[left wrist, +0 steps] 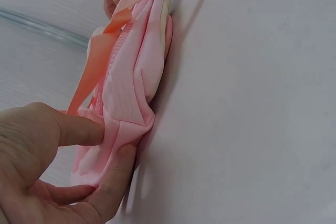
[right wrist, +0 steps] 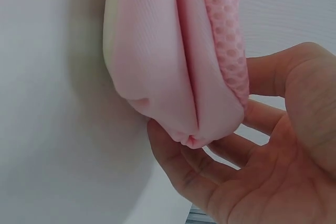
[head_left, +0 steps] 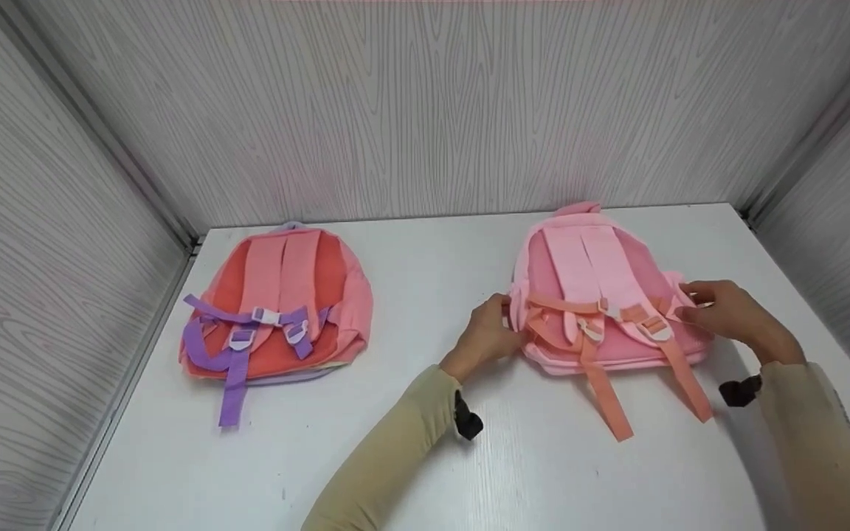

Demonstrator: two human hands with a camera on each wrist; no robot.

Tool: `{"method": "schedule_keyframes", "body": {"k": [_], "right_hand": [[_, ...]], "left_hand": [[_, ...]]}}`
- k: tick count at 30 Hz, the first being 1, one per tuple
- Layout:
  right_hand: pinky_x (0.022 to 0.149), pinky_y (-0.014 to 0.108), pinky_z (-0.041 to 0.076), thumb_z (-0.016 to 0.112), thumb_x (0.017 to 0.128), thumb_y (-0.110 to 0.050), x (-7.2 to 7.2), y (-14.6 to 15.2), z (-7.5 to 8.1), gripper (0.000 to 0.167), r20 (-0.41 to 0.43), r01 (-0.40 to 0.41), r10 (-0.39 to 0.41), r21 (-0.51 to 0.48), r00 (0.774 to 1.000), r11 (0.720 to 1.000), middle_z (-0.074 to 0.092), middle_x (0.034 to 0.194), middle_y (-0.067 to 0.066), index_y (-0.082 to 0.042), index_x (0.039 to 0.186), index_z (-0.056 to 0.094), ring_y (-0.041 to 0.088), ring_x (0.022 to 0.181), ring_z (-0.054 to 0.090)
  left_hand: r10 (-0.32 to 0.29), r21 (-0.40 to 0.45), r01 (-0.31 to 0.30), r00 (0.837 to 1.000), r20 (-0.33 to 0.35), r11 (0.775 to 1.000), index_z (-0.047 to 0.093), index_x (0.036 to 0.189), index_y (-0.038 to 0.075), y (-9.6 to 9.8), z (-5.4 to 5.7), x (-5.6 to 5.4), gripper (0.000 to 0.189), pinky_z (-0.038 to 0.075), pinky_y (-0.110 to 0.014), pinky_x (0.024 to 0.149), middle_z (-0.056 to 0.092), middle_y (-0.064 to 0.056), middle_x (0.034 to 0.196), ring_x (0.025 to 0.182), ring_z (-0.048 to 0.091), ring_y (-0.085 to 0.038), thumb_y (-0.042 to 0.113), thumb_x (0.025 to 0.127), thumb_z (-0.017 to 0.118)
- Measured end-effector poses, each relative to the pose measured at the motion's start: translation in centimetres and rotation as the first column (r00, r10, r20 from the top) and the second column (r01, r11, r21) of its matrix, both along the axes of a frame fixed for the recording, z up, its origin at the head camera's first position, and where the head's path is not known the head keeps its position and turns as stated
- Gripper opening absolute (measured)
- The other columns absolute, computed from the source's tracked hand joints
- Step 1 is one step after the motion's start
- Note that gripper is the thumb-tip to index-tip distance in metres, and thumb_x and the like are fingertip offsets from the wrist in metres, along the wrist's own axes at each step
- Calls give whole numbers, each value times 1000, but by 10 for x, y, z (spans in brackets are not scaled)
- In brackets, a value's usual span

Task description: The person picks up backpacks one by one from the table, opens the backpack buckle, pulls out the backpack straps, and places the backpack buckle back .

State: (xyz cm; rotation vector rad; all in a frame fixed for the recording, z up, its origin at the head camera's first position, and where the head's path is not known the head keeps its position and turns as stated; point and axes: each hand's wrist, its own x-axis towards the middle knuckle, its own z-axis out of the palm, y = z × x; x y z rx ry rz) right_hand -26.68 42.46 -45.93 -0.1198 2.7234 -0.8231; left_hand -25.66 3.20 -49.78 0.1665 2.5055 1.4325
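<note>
A small pink backpack (head_left: 591,295) with orange straps lies on the white table, its mesh back and shoulder straps facing up. At its left side, my left hand (head_left: 490,330) grips the edge. The left wrist view shows that thumb and fingers (left wrist: 116,182) pinching the pink fabric. On the opposite side my right hand (head_left: 738,316) holds the other edge. In the right wrist view, its thumb lies by the mesh panel while the fingers (right wrist: 184,166) curl around the side. Parts of the fingertips are hidden by the bag.
To the left lies a second backpack (head_left: 288,295), coral and pink with purple straps, also back side up. Both stand on a white table (head_left: 425,280) enclosed by grey wood-grain panels (head_left: 425,110) at the back and sides. Two orange strap ends (head_left: 609,405) trail toward the front.
</note>
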Motion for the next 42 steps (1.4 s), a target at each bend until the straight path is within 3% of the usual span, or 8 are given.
{"method": "schedule_keyframes", "body": {"k": [11,21,28,35,42], "right_hand": [[102,64,52,65,106,-33,0,-29,-2,73,-43,22,-24,-46,999,999,49,146,43,11,158,38,52,124,59],[106,67,50,64,107,-38,1,-45,-1,76,-24,14,-15,-60,1000,998,46,151,42,8,160,37,53,131,55],[105,68,49,66,105,-42,5,-57,0,78,-28,-7,5,-77,1000,997,48,150,41,8,159,39,54,133,54],[101,61,55,69,103,-43,6,-69,2,79,-12,-11,11,-53,1000,999,51,149,39,8,157,43,51,129,58],[93,48,61,73,101,-43,11,-79,1,78,-33,-25,22,-95,999,995,56,145,36,6,155,46,46,124,63]], "left_hand": [[-19,-88,24,998,52,996,54,139,4,-31,17,3,60,55,-38,101,64,-13,132,109,59,-22,20,88,81],[-8,-79,10,1000,26,997,55,145,2,-51,12,3,65,50,-41,112,63,-14,143,131,59,-28,22,89,81],[-5,-103,7,1000,15,995,54,147,2,-66,14,7,67,47,-44,115,61,-15,147,135,57,-30,20,88,80],[-10,-115,11,1000,7,993,55,145,3,-81,17,12,65,47,-45,115,62,-15,145,133,58,-30,18,88,82],[-13,-128,14,1000,6,992,54,146,3,-98,21,17,66,45,-47,117,61,-16,145,136,56,-32,19,88,83]]}}
